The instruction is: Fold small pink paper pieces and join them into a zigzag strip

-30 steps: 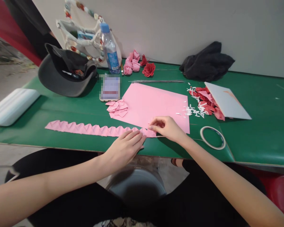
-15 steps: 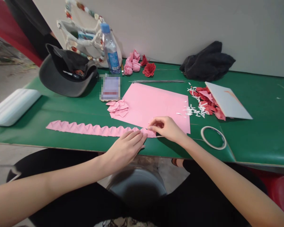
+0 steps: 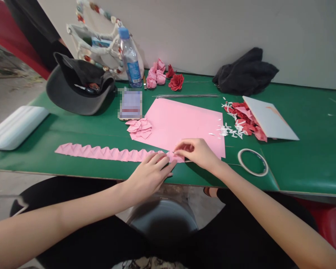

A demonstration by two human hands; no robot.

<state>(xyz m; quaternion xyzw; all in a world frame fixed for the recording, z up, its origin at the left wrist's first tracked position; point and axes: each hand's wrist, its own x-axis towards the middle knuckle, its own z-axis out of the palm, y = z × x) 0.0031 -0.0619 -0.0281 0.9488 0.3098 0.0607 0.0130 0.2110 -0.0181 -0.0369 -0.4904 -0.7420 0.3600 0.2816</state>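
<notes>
A long pink paper strip [image 3: 100,152], folded in zigzag points along its upper side, lies near the front edge of the green table. My left hand [image 3: 154,168] rests with fingers extended on the strip's right part, pressing it down and hiding some of it. Just to the right, my right hand [image 3: 197,151] has thumb and forefinger pinched at the strip's right end; the fingertips partly cover what they grip. Behind both hands is a large pink paper sheet [image 3: 182,119], with a bunch of folded pink paper pieces [image 3: 140,129] on its left corner.
A tape roll [image 3: 253,162] lies to the right. Farther back are white scraps [image 3: 226,130], red paper pieces [image 3: 248,121], a white board [image 3: 271,119], thin wires [image 3: 187,96], paper flowers [image 3: 176,82], a phone [image 3: 131,104], a bottle [image 3: 131,63] and a cap [image 3: 81,89].
My left hand's fingers have shifted slightly, its thumb side reaching a little farther right along the strip. My right hand keeps nearly the same place and pinch.
</notes>
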